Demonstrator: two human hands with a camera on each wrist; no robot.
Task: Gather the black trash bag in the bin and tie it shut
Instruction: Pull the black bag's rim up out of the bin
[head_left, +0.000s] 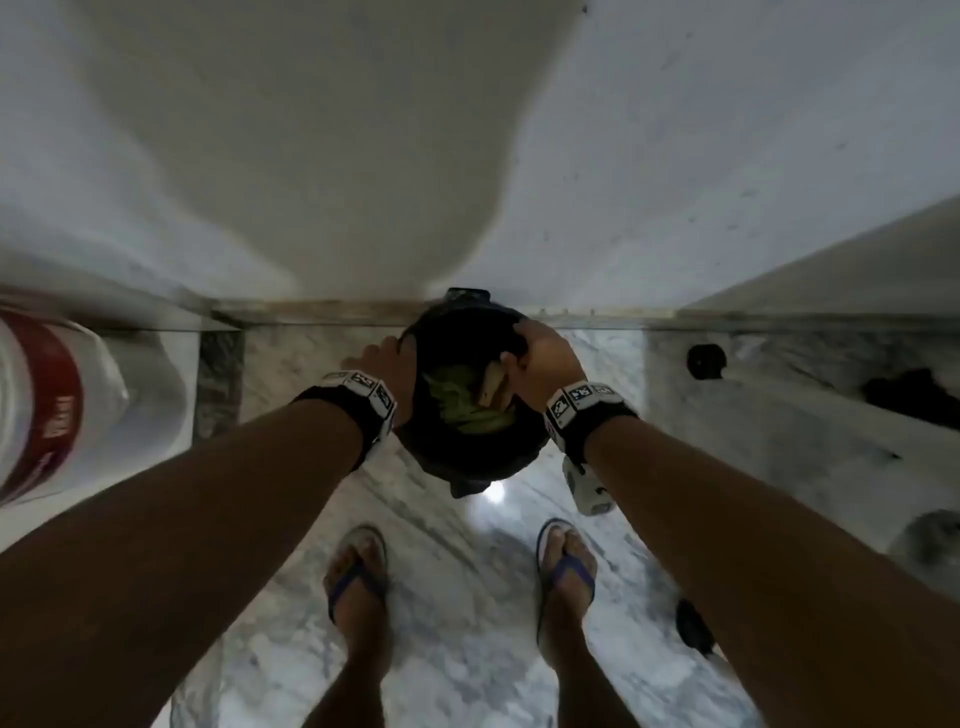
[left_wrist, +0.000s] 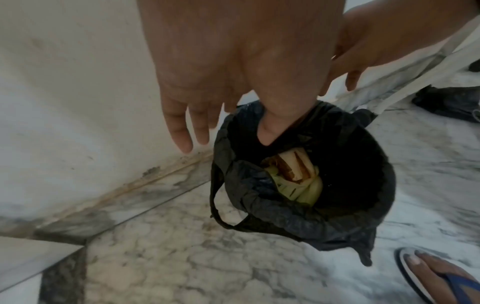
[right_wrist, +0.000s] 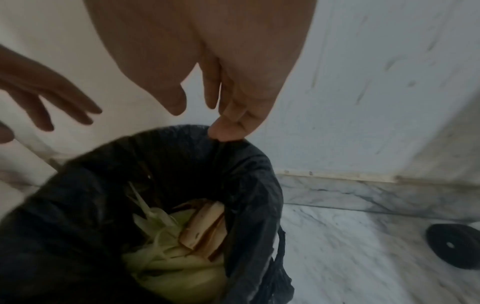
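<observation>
A small bin lined with the black trash bag (head_left: 467, 457) stands on the floor against the wall. Green leafy scraps (right_wrist: 176, 273) and tan pieces (right_wrist: 205, 230) lie inside. My right hand (right_wrist: 226, 133) pinches the bag's far rim between thumb and forefinger and lifts it into a small peak. My left hand (left_wrist: 226, 139) hovers at the left rim with its fingers (left_wrist: 182, 127) straight and spread outside the bag, and its thumb lies at the bag's edge. A bag handle loop (left_wrist: 221, 205) hangs down the bin's outside.
A white wall (head_left: 311, 156) is right behind the bin. A white sack with a red band (head_left: 47, 405) stands at the left. A round black object (right_wrist: 454, 244) lies on the marble floor at the right. My feet in blue flip-flops (head_left: 358, 582) stand just before the bin.
</observation>
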